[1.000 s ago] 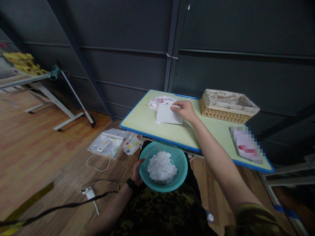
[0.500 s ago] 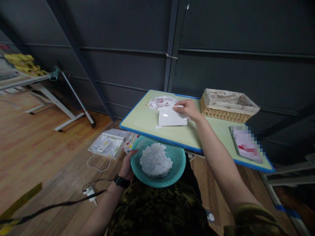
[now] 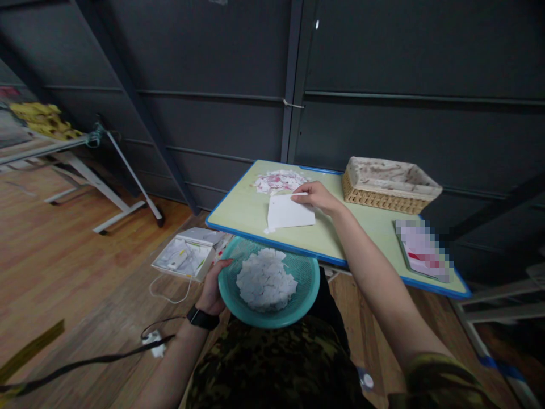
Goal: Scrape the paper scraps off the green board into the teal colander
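Since a second ago, the white card has come a little closer to the front edge of the bench, and the green colander has shifted to the left, its far rim now partly hidden at that edge. Both hands have stayed on what they held.

With thumb and fingers, the right hand pinches the card by its upper right corner and keeps it tilted over the bench top; whether its whole lower edge touches the surface, I cannot tell. A small paper scrap lies at the card's lower left corner. Just behind the card is a spread pile of torn paper, white with some pink.

The left hand grips the colander's left side, thumb over the rim. The colander is above the person's lap and holds a heap of white paper bits. A dark watch is on the left wrist.

To the right on the bench stands a cloth-lined wicker basket, and near the right end lies a flat object, partly blurred by pixels. An open white box sits on the floor at the left, near a power strip.
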A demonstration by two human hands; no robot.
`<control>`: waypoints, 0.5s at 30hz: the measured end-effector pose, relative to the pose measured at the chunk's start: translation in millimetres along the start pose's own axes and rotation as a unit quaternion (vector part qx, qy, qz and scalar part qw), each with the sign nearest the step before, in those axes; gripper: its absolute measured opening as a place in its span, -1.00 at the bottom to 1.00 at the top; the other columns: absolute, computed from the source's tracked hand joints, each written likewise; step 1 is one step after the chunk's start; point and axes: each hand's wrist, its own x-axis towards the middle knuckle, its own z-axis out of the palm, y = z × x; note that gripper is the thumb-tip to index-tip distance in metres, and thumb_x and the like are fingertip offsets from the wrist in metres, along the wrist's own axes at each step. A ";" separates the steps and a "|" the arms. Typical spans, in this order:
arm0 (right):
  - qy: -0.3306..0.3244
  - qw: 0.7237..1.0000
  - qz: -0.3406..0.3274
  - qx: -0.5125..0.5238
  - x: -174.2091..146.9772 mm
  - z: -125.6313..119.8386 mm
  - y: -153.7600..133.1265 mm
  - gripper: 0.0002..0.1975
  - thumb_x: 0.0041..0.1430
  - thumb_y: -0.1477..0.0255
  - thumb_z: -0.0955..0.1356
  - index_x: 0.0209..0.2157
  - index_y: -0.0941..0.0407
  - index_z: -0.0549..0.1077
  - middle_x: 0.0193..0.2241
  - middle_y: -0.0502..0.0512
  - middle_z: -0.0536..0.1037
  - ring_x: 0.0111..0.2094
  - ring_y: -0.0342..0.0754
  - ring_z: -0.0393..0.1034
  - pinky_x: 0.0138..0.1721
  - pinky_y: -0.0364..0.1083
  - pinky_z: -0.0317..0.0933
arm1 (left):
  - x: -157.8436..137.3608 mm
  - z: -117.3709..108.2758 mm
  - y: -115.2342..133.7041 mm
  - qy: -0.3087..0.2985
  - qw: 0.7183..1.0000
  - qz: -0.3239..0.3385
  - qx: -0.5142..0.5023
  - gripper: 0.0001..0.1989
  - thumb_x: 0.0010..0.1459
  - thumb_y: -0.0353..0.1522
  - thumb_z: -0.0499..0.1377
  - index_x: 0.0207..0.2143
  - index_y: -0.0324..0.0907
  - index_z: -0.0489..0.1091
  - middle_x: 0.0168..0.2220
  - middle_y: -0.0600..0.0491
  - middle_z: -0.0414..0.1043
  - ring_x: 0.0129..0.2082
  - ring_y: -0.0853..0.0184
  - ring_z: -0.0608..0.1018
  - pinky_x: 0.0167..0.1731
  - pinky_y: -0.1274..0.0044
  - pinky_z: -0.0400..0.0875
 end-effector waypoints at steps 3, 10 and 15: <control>-0.048 0.999 -0.009 -0.006 -1.0 3.3 -0.1 -0.68 -0.17 0.21 0.47 -0.46 0.20 0.58 -0.57 0.01 0.50 -0.54 -0.17 0.24 -0.50 -0.15 0.06 | -0.7 1.1 0.2 0.000 1.000 -0.002 -0.004 -0.89 0.06 -0.45 0.19 -0.43 -0.28 0.52 -0.55 -0.02 0.61 -0.54 0.23 0.62 -0.39 0.43 0.54; -0.157 0.987 0.034 -0.010 -5.2 6.0 -2.3 -0.62 -0.16 0.18 0.50 -0.39 0.21 0.58 -0.61 -0.03 0.43 -0.58 -0.20 0.20 -0.55 -0.17 0.00 | -1.8 4.6 0.6 0.013 1.000 0.016 -0.005 -0.94 0.00 -0.46 0.24 -0.42 -0.26 0.52 -0.53 0.03 0.61 -0.57 0.32 0.59 -0.45 0.52 0.51; -0.218 0.974 0.046 0.046 -8.4 8.6 -5.5 -0.62 -0.24 0.20 0.54 -0.41 0.19 0.60 -0.51 0.04 0.53 -0.51 -0.15 0.29 -0.49 -0.16 0.09 | -1.0 2.0 -1.2 -0.001 1.000 -0.005 0.002 -0.93 -0.01 -0.42 0.24 -0.48 -0.27 0.51 -0.57 0.02 0.58 -0.60 0.33 0.55 -0.52 0.54 0.48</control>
